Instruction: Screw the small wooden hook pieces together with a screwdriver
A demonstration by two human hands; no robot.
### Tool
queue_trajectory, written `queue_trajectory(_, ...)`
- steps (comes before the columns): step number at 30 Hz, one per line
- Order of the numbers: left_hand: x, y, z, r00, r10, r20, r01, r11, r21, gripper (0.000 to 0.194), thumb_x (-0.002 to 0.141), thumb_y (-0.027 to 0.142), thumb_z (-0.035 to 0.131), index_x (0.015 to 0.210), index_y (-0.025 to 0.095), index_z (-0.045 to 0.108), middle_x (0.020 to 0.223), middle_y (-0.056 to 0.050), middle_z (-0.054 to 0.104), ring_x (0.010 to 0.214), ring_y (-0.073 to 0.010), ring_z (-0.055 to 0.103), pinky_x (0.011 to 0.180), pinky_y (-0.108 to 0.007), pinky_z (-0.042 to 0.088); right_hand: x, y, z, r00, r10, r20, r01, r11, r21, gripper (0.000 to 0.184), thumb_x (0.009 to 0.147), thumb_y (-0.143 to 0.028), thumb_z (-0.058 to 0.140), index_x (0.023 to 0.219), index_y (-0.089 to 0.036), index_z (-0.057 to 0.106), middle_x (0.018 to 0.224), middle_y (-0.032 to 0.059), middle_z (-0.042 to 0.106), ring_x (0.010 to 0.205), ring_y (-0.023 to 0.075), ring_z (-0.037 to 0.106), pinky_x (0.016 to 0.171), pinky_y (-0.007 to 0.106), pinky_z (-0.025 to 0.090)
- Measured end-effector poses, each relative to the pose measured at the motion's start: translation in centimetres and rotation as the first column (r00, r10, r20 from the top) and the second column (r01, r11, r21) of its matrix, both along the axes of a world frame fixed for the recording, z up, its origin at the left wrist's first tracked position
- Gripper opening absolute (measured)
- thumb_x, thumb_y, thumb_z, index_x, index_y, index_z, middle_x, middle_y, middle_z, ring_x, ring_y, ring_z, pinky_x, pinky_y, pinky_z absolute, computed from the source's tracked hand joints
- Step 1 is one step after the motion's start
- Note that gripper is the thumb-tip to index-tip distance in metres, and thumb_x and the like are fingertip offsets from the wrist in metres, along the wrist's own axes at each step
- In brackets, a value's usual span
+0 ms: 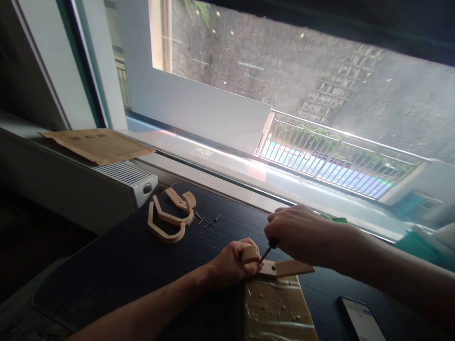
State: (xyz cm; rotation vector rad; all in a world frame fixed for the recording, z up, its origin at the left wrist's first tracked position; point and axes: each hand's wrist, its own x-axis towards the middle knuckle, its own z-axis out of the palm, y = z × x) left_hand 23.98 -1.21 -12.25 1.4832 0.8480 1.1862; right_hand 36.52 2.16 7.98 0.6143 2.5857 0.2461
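Observation:
My left hand is closed around the curled end of a pale wooden hook, pressing it on top of a wrapped yellowish block. A dark hole shows in the hook's flat part, and its straight end points right. Above it, my right hand grips the dark handle of a screwdriver. The screwdriver's shaft slants down to the hook beside my left fingertips; its very tip is hidden there. Several small holes or dents mark the block's top.
More bent wooden hooks lie at the table's far left, with several loose screws beside them. A phone rests at the right on the dark table. A brown paper envelope lies on a white slatted unit by the window.

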Motion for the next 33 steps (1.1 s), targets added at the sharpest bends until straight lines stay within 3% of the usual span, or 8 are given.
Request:
queue_trajectory(3,0.0,-0.1,0.1,1.000,0.011,-0.002,-0.011,1.000,0.002,0.014,0.074,0.021,0.065,0.068,0.014,0.055,0.087,-0.002,0.052,0.065,-0.0086,0.046,0.056,-0.020,0.037,0.5,0.6,-0.4,0.999,0.006,-0.031,-0.007,0.999,-0.035,0.016,0.076,-0.011,0.055,0.074,-0.018,0.069,0.074,0.0034,0.068,0.069,0.0148,0.060,0.057,0.024,0.033)
queue_trajectory(9,-0.1,-0.2,0.4,1.000,0.010,-0.017,-0.010,1.000,0.005,0.015,0.074,0.021,0.066,0.067,0.013,0.056,0.086,-0.002,0.053,0.065,-0.0082,0.046,0.056,-0.019,0.037,0.8,0.3,-0.3,0.992,-0.123,0.009,0.124,0.991,-0.060,0.017,0.079,-0.025,0.055,0.075,-0.019,0.070,0.066,0.0030,0.065,0.059,0.0147,0.057,0.050,0.025,0.029)
queue_trajectory(13,0.0,-0.2,0.4,1.000,-0.002,-0.006,0.002,1.000,0.005,0.015,0.074,0.021,0.066,0.067,0.013,0.055,0.087,-0.002,0.052,0.066,-0.0085,0.047,0.057,-0.019,0.038,-0.1,-0.5,0.1,0.999,-0.050,0.020,0.051,0.998,-0.047,0.014,0.074,-0.015,0.061,0.083,-0.020,0.070,0.077,0.0023,0.067,0.063,0.0139,0.057,0.050,0.024,0.028)
queue_trajectory(17,0.0,-0.2,0.3,1.000,-0.002,0.009,0.002,1.000,0.007,0.016,0.073,0.021,0.066,0.066,0.014,0.054,0.088,-0.002,0.052,0.068,-0.0096,0.049,0.060,-0.020,0.040,-0.8,-0.4,0.0,0.999,0.035,0.009,-0.035,0.997,-0.072,0.014,0.076,-0.011,0.057,0.075,-0.017,0.070,0.078,0.0035,0.067,0.061,0.0117,0.056,0.052,0.024,0.030)
queue_trajectory(22,-0.2,-0.2,0.4,1.000,0.005,-0.006,-0.005,1.000,0.011,0.014,0.072,0.021,0.067,0.067,0.013,0.056,0.086,-0.002,0.052,0.066,-0.0093,0.048,0.057,-0.020,0.039,0.4,0.6,-0.6,0.994,-0.073,-0.082,0.059,0.985,-0.160,0.014,0.075,-0.019,0.056,0.073,-0.018,0.070,0.067,0.0021,0.065,0.057,0.0117,0.051,0.052,0.024,0.032)
queue_trajectory(25,-0.3,-0.2,0.5,1.000,-0.002,-0.017,0.002,1.000,0.018,0.012,0.072,0.020,0.067,0.068,0.014,0.057,0.086,-0.002,0.053,0.066,-0.0093,0.048,0.057,-0.020,0.039,0.8,0.3,-0.6,0.989,-0.109,-0.099,0.095,0.986,-0.135,0.014,0.077,-0.021,0.056,0.078,-0.022,0.069,0.066,0.0000,0.064,0.057,0.0120,0.051,0.050,0.023,0.029)
queue_trajectory(30,-0.2,-0.3,0.6,1.000,-0.003,-0.012,0.004,1.000,0.017,0.013,0.072,0.020,0.066,0.068,0.013,0.056,0.088,-0.002,0.053,0.068,-0.0099,0.049,0.059,-0.021,0.040,0.0,-1.1,-0.3,0.999,0.034,0.025,-0.034,0.999,0.004,0.012,0.075,-0.010,0.059,0.075,-0.019,0.067,0.079,0.0012,0.063,0.056,0.0097,0.048,0.045,0.023,0.021)
queue_trajectory(33,-0.1,-0.3,0.6,1.000,-0.003,-0.007,0.003,1.000,0.012,0.013,0.073,0.021,0.066,0.068,0.013,0.056,0.088,-0.002,0.053,0.067,-0.0096,0.048,0.059,-0.021,0.040,0.0,-0.8,-0.6,0.997,0.078,0.003,-0.078,0.997,-0.025,0.013,0.076,-0.009,0.058,0.070,-0.017,0.066,0.077,0.0017,0.062,0.057,0.0092,0.048,0.046,0.022,0.022)
